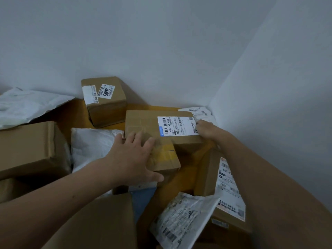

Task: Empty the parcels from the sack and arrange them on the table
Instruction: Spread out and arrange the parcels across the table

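Note:
A flat brown box with a white shipping label (152, 123) lies on the yellow table (75, 112) near the corner of the walls. My right hand (206, 129) grips its right edge. My left hand (133, 157) lies spread, fingers straight, over a smaller taped brown box (168, 159) that sits just in front of the labelled one. No sack is visible.
Around these lie a cube box marked 3005 (106, 99), a large box (28, 146) at left, white mailer bags (91, 142) (23, 105) (183, 218), a labelled box (226, 187) at right, a box (100, 223) at the front, a small white packet (199, 112) in the corner. Two white walls close the back and right.

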